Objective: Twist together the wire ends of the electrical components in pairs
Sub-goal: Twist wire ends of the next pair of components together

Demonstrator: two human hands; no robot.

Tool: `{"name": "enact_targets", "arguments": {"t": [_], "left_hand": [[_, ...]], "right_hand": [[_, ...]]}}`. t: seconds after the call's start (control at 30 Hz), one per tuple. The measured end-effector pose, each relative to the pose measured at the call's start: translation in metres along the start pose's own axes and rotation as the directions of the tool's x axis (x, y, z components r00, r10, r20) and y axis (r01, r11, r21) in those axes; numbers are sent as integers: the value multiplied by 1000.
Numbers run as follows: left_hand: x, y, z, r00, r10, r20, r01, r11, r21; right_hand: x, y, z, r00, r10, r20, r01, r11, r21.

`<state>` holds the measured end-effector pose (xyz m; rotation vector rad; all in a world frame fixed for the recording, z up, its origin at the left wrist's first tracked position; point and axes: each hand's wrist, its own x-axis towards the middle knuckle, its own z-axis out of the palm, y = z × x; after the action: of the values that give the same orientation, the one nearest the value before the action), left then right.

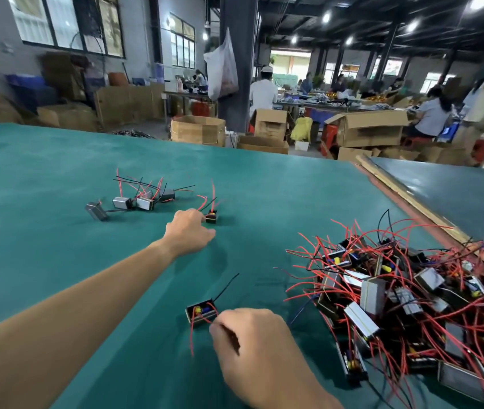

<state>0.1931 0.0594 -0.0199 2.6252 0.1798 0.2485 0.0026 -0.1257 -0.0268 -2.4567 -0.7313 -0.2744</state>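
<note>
My left hand (189,231) is stretched out over the green table, its loosely bent fingers right beside a small black component (211,216) with red and black wires. It does not visibly grip the part. Nearer to me, my right hand (252,343) pinches a red wire of another open component (202,312), which lies on the table with a black wire sticking up. A group of several components (140,200) with wires joined lies to the far left.
A large heap of loose components (397,296) with tangled red wires fills the right side. The green table (57,178) ends at a wooden strip (406,196) on the right. Cardboard boxes (198,129) and people working stand beyond the far edge.
</note>
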Motion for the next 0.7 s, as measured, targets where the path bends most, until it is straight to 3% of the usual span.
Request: {"name": "enact_targets", "arguments": {"t": [0.13,0.27,0.4,0.57,0.7], "left_hand": [[-59,2,-14,993,24,-113,-48,974,-223],[-113,-4,-33,966,-79,-246,-29,913,-406],[-148,-14,-35,932,-112,-343,-110,818,-565],[-164,-22,-26,974,24,-226,-131,872,-472],[-164,-31,-39,973,225,45,-200,928,-315]], "right_hand": [[0,4,-7,988,61,-141,-60,998,8],[4,11,-16,941,213,-263,-227,974,-22],[6,14,-17,948,230,-220,-242,970,-27],[6,15,-21,983,165,-75,-172,980,-98],[6,13,-24,976,182,-120,-180,983,30]]}}
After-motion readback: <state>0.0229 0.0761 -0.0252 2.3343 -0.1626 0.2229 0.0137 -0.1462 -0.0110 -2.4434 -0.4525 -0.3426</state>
